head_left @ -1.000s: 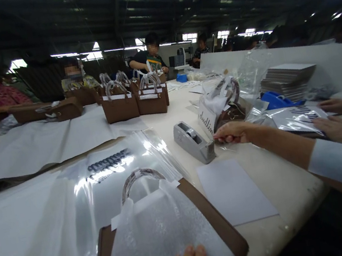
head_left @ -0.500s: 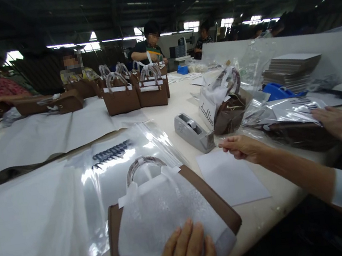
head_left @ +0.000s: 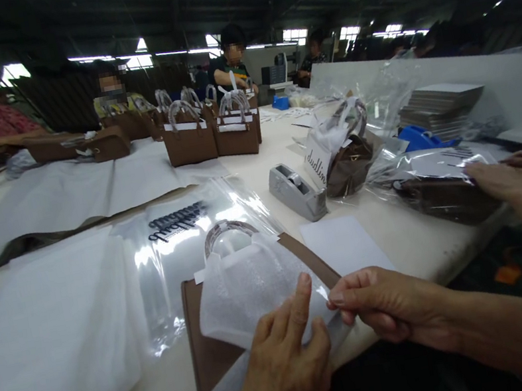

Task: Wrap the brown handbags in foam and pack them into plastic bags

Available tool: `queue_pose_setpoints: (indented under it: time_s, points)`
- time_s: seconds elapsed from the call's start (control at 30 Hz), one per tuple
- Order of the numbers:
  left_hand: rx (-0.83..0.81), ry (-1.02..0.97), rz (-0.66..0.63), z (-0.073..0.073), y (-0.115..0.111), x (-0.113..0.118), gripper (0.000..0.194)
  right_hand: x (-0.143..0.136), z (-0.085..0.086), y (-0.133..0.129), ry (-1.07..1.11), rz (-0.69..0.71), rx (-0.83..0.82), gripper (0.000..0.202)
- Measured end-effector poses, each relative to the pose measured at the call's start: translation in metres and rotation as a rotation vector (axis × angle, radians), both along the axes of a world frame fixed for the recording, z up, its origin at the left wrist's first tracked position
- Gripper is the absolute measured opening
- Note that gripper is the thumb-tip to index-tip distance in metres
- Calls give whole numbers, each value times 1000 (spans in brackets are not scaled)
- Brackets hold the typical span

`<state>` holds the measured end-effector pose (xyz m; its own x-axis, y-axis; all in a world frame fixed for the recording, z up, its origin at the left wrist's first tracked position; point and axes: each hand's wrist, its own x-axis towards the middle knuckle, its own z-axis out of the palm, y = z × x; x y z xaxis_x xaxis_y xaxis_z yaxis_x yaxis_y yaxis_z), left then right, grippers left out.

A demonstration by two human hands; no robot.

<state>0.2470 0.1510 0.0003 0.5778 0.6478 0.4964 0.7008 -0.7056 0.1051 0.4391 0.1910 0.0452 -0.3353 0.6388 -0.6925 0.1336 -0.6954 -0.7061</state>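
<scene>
A brown handbag [head_left: 199, 341] lies on the table at the lower middle, with white tissue paper [head_left: 238, 294] across its front and wrapped handles [head_left: 227, 230] pointing away. My left hand [head_left: 287, 346] presses on the tissue, fingers spread. Over the tissue's right edge, my right hand [head_left: 371, 304] pinches a small shiny piece that looks like clear tape between thumb and forefinger. Beyond the bag stands a grey tape dispenser [head_left: 297, 192]. A white sheet [head_left: 343, 245] lies right of the bag, partly behind my right hand.
Clear printed plastic bags [head_left: 172, 265] and white tissue sheets [head_left: 52, 327] lie left. Brown handbags [head_left: 191, 144] stand farther back. At right, another person's hands [head_left: 505, 179] touch a plastic-wrapped bag [head_left: 443, 197]. A stack of boards [head_left: 442, 106] sits behind.
My right hand has moved from beside the dispenser down to the tissue's right edge. My left hand has shifted slightly, its forefinger raised. The other person's second hand has come into view.
</scene>
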Motion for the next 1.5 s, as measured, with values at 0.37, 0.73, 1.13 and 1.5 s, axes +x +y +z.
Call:
queue_pose_setpoints:
  time_s: [0.37,0.73,1.13,1.5]
  points:
    - [-272,105,17,4,2,2,30,-16,5,-21,-166,-13,35,24]
    - [-238,60,8,12,2,4,27,-15,-24,-51,-153,-255,152,35]
    - [-115,43,112,9,-1,23,8,-12,-83,-61,-231,-248,374,35]
    - [15,85,263,-13,-16,43,9,12,-26,-35,-615,-197,985,13]
